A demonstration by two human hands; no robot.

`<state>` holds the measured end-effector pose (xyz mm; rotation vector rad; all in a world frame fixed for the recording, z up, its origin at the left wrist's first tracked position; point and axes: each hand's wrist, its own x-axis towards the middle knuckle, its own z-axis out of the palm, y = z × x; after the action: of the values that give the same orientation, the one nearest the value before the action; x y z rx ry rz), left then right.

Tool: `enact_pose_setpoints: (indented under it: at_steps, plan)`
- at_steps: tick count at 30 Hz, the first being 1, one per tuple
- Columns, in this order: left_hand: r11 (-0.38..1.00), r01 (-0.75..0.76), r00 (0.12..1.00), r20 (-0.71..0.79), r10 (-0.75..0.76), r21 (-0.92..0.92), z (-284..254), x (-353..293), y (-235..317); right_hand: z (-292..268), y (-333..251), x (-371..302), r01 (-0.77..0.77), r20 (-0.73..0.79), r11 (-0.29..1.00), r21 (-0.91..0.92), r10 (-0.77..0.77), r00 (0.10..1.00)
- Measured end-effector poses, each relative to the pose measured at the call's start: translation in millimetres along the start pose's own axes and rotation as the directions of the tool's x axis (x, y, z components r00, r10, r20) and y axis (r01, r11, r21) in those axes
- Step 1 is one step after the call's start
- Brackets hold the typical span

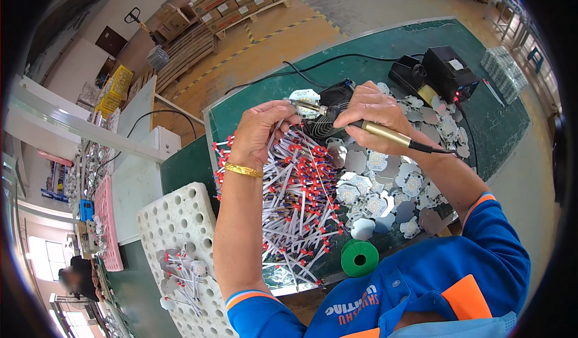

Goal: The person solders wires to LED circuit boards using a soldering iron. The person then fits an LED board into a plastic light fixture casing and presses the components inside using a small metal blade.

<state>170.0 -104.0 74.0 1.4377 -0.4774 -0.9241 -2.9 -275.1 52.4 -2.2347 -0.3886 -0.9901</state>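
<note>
My right hand grips a soldering iron with a gold handle, its tip slanting left toward a round white LED board. Beside that board my left hand is closed in a pinch. A thin solder wire runs from its fingertips down toward a green spool at the near table edge. Whatever else the left fingers hold is hidden. Below the hands lies a pile of white wire leads with red connectors. To its right are loose LED boards and metal discs.
A black soldering station and its cables stand at the far right of the green table. A coiled iron holder sits behind the leads. At left lies a white perforated foam board carrying wired boards. Another person is far left.
</note>
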Motion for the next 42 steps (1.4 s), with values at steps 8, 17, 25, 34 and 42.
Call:
enact_pose_setpoints:
  at_steps: [8,17,25,34,42]
  plan:
    - [1.000,0.019,1.000,-0.001,-0.019,-0.014,2,-3,-2,-2,-3,0,0.021,-0.074,1.000,0.004,-0.021,0.997]
    - [0.999,0.038,0.987,0.155,-0.035,-0.019,20,1,-20,11,2,-3,-0.047,-0.200,0.977,-0.209,0.005,0.980]
    - [0.995,0.081,0.992,0.107,-0.074,-0.066,18,-2,-18,1,-1,-7,0.035,-0.188,0.991,-0.129,-0.059,0.980]
    - [0.999,0.021,0.999,0.048,-0.019,-0.034,15,-1,-9,-7,-13,-11,-0.174,-0.093,0.980,0.102,0.183,0.979]
    - [0.999,0.002,1.000,0.007,-0.002,-0.040,14,0,-3,-4,-7,-7,-0.109,-0.049,0.992,0.062,0.112,0.992]
